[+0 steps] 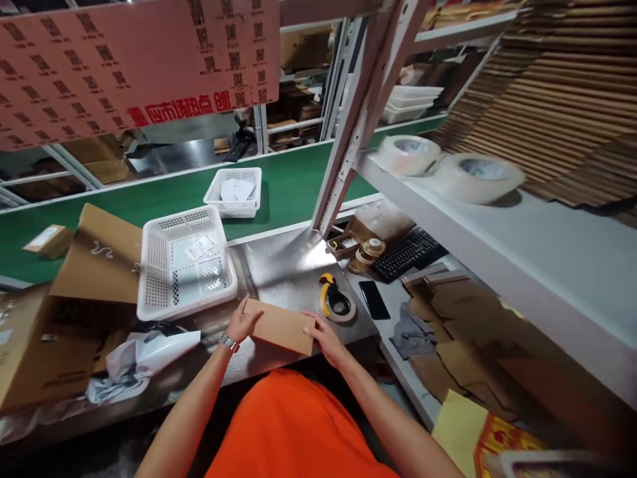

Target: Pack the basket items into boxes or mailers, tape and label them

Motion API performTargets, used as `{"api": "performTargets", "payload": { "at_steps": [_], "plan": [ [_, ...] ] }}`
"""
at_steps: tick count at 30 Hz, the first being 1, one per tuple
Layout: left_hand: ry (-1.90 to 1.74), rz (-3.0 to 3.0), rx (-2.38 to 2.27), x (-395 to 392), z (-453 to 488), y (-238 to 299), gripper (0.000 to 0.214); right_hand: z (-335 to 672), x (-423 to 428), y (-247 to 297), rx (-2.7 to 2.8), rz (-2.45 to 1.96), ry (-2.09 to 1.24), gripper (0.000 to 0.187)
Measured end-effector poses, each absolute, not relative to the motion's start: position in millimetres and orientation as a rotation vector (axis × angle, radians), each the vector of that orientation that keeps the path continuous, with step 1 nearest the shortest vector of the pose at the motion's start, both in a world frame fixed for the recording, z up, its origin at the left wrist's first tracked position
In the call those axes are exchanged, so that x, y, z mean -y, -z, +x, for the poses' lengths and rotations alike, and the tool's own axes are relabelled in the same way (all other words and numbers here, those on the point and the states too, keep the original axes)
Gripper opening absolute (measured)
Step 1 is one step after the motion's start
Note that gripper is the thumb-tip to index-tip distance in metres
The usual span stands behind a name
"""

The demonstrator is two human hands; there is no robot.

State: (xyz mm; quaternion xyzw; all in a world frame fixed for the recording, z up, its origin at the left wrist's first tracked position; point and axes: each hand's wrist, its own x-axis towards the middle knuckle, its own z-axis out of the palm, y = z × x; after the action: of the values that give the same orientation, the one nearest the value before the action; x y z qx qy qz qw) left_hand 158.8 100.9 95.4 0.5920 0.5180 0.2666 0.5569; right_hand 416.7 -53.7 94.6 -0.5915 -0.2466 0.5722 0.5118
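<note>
Handling seemed the step: left hand (243, 321) and right hand (323, 337), partly closed, gripped a cardboard box (281, 326) by opposite ends over the near metal workbench (271, 259); moving it likely called for even pressure.

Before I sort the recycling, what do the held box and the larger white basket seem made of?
Held box: likely cardboard, matte, judging by its plain brown faces. Larger white basket: probably plastic, smooth-looking, judging by its evenly perforated walls.

Illumination: uneven. Glare whitens part of the smooth silver metal worktop (283, 265); shadow fills the space beneath the flat white shelf (557, 245). Edges stretch; the lower-right corner blurs.
</note>
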Motion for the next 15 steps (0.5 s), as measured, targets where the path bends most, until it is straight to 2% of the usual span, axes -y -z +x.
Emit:
{"api": "performTargets", "payload": {
  "at_steps": [3,6,9,11,15],
  "plan": [
    [-0.628,1.378,-1.193,-103,158,-94,0.072,437,53,-79,0.74,-1.515,-1.347,0.066],
    [-0.641,1.373,-1.196,-105,159,-95,0.073,464,44,-64,0.806,-1.773,-1.081,0.065],
    [-0.641,1.386,-1.221,-108,163,-94,0.076,480,32,-50,0.997,-2.104,-0.719,0.077],
    [-0.626,1.4,-1.233,-111,168,-92,0.075,483,23,-42,1.172,-2.297,-0.591,0.085],
    [-0.602,1.435,-1.198,-118,175,-90,0.072,492,9,-39,1.023,-2.144,-0.692,0.075]
  ]
}}
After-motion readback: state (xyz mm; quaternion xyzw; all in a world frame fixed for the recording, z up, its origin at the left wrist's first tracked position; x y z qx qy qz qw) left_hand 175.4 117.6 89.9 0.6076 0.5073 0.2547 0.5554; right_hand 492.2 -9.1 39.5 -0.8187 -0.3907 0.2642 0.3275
